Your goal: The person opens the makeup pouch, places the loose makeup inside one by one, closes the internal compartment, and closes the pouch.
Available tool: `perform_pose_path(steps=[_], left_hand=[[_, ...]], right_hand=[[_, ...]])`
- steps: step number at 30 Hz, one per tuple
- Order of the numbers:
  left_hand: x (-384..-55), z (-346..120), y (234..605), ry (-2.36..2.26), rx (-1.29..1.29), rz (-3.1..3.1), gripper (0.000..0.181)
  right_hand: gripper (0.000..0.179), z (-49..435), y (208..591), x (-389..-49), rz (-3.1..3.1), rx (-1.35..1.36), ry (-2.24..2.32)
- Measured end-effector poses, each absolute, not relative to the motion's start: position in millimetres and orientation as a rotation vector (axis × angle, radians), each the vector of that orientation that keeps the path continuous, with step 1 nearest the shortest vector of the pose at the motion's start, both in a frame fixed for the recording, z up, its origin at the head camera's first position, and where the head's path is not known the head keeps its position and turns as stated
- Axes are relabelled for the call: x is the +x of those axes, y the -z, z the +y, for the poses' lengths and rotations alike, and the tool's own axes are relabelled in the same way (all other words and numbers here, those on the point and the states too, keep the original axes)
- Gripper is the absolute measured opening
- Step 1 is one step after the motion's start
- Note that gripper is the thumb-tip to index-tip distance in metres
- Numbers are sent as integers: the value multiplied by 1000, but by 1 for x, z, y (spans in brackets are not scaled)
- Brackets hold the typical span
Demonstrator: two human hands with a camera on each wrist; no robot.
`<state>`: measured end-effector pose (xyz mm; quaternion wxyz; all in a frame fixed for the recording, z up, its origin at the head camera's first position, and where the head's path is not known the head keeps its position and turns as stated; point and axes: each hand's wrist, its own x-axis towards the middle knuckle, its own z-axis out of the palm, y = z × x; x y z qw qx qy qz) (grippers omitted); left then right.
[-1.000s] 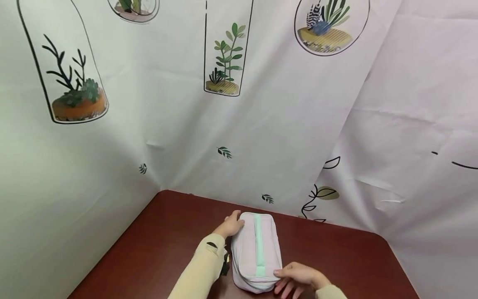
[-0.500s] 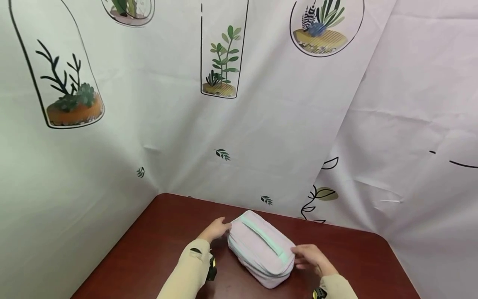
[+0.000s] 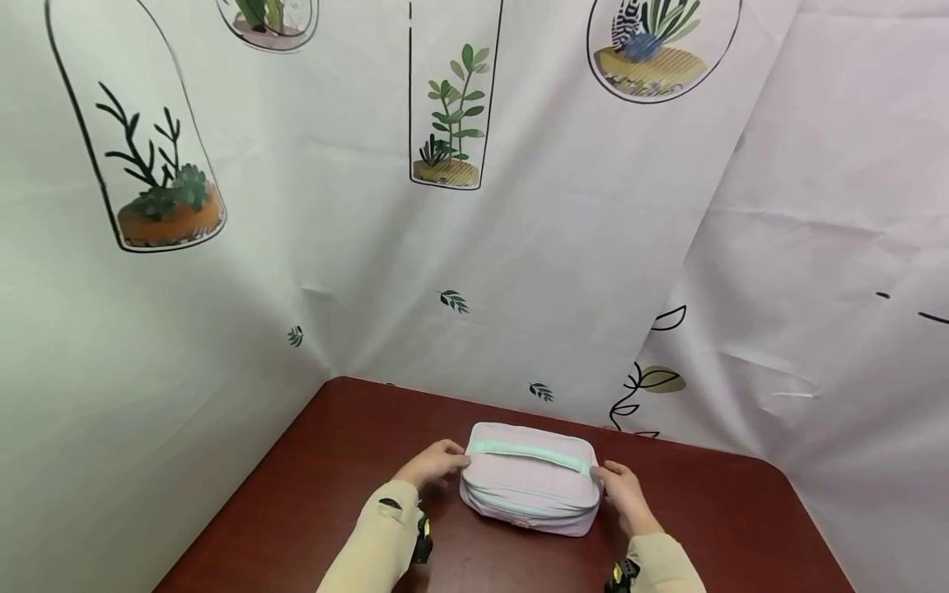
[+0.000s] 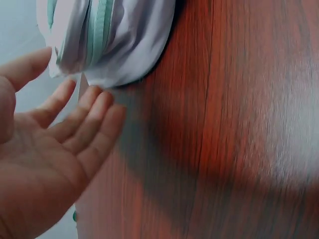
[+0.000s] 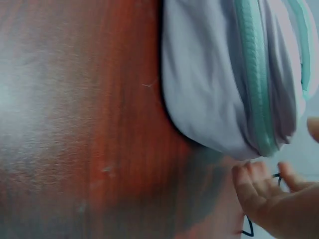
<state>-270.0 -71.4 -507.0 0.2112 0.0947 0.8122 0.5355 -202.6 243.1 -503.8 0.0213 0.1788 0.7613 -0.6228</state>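
A pale lilac zip bag (image 3: pixel 511 478) lies crosswise on the table, its mint-green carry strap (image 3: pixel 530 453) along the top. Its mint zipper (image 5: pixel 255 69) runs round the side and looks closed where it shows. At the bag's left end is my left hand (image 3: pixel 436 463), thumb toward the top edge. The left wrist view shows that hand's fingers (image 4: pixel 94 119) loosely extended just by the bag's corner. My right hand (image 3: pixel 624 494) touches the opposite end near the strap. Its fingers (image 5: pixel 254 181) are relaxed and slightly bent below the bag's corner in the right wrist view.
The reddish-brown wooden table (image 3: pixel 356 436) has rounded far corners. White fabric (image 3: pixel 356 247) printed with plants and glass jars hangs behind it and along the left. A black device (image 3: pixel 423 539) sits at the left wrist, another device (image 3: pixel 621 574) at the right.
The bag has turned counterclockwise from lengthwise to crosswise. My right hand has moved away from me and rightward with its end; my left has come slightly nearer and left.
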Motion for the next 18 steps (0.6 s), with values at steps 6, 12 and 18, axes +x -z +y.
perform_pose_path(steps=[6, 12, 18], left_hand=[[-274, -72, 507, -1527, 293, 2182, 49], [-280, -78, 501, -1281, 418, 2506, 59], [-295, -86, 485, -583, 452, 3260, 76]], right_hand=[[57, 232, 506, -200, 2409, 533, 1881], [60, 246, 505, -201, 2678, 433, 1648], [77, 278, 497, -207, 3247, 260, 740]])
